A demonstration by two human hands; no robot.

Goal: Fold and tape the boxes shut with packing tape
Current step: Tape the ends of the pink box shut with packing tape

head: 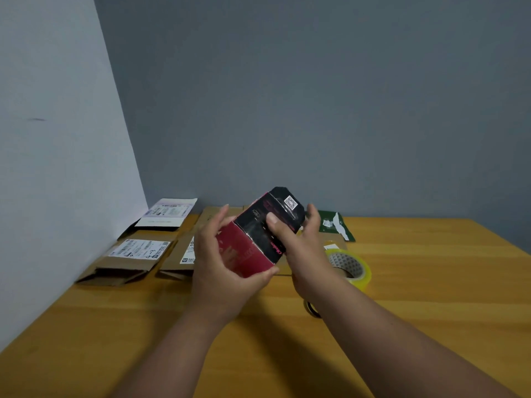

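Note:
Both hands hold a small black and red box [258, 234] tilted above the wooden table [431, 282]. My left hand [222, 262] cups its red lower end, thumb under the bottom edge. My right hand [298, 242] grips the black upper part, thumb pressed on its front face and fingers behind. A roll of yellowish packing tape [352, 267] lies on the table just right of my right wrist, partly hidden by it.
Several flattened cardboard boxes with shipping labels [129, 259] lie along the left wall and behind my hands. A flat green carton [334, 225] lies at the back. A small dark ring [311, 310] peeks out under my right forearm.

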